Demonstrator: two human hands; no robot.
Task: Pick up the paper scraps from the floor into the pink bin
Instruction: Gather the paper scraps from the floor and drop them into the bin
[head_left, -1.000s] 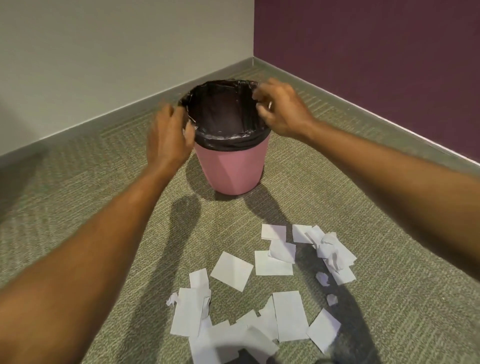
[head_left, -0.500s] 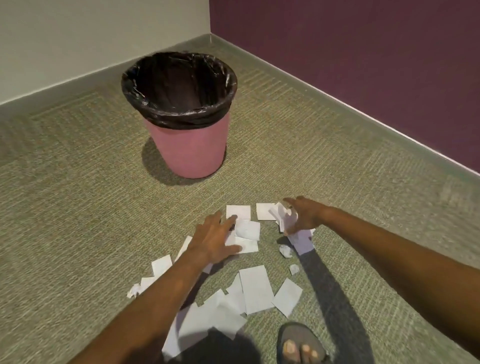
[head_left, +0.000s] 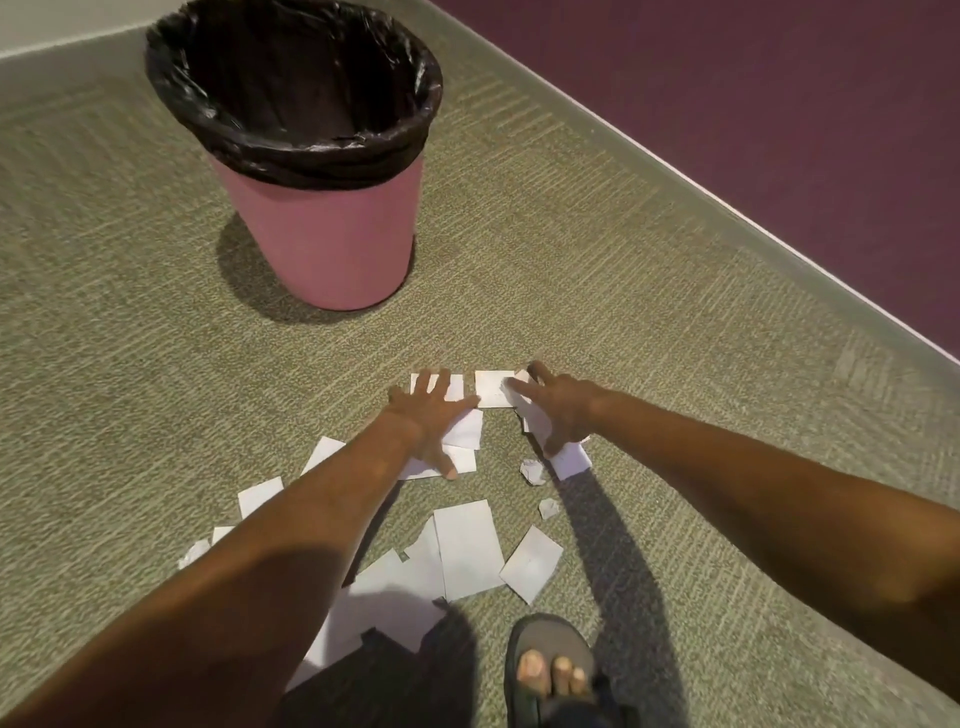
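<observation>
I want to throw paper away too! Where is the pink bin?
The pink bin stands upright on the carpet at upper left, near the room's corner, just beyond the paper scraps and both hands.

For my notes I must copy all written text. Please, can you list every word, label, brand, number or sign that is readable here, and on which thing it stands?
There is no readable text in this picture.
Paper scraps: they look blank white; no writing shows.
Pink bin: plain side, no label or brand shows.
Black bag lining the bin: no print shows.
Sandal: no logo can be made out.
</observation>
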